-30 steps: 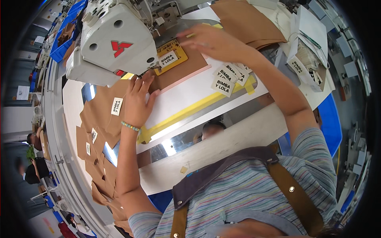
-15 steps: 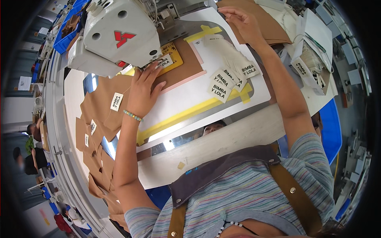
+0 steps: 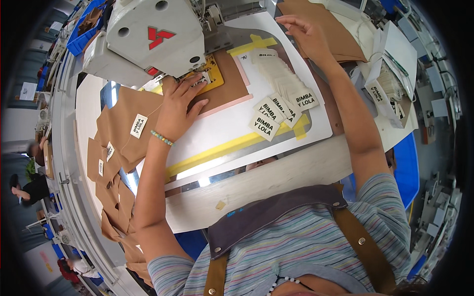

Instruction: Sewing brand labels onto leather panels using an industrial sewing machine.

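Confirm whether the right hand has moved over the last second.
Yes. Judged against the white sewing machine head, the right hand has moved away to the right, from beside the yellow plate to the left edge of the brown sheets.

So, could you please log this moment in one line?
left hand: on flat brown panel; right hand: near layered brown sheets; rectangular white labels: fanned

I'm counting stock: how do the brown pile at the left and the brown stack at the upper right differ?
The left pile lies spread out unevenly; the right stack is layered more neatly. White labels show on the left pile; none shows on the right stack. Both hold thin brown pieces.
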{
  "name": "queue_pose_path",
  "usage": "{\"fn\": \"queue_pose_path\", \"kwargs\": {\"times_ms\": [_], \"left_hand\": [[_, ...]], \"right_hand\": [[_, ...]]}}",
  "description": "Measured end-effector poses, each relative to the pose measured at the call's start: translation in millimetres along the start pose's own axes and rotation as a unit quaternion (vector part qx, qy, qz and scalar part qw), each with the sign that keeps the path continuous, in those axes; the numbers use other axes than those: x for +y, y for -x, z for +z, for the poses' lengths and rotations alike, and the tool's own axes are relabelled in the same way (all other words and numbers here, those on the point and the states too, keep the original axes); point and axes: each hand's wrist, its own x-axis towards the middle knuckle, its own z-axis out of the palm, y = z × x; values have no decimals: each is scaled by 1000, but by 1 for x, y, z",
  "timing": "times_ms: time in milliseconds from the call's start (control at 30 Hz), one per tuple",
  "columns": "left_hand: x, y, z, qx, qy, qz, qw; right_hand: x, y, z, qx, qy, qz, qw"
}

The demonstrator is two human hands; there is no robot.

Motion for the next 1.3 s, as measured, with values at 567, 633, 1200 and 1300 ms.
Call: {"fn": "queue_pose_path", "kwargs": {"times_ms": [567,633,1200,1300], "left_hand": [[-4,-1,1,36,-21,18,999],[-6,-2,3,28,-19,6,999],[-43,5,-3,69,-2,-56,996],[-41,16,-10,75,-8,-70,995]], "right_hand": [[-6,2,2,-11,29,-47,998],[-6,3,2,-15,39,-52,998],[-5,8,4,-31,31,-38,998],[-18,9,6,-26,70,-19,997]]}}
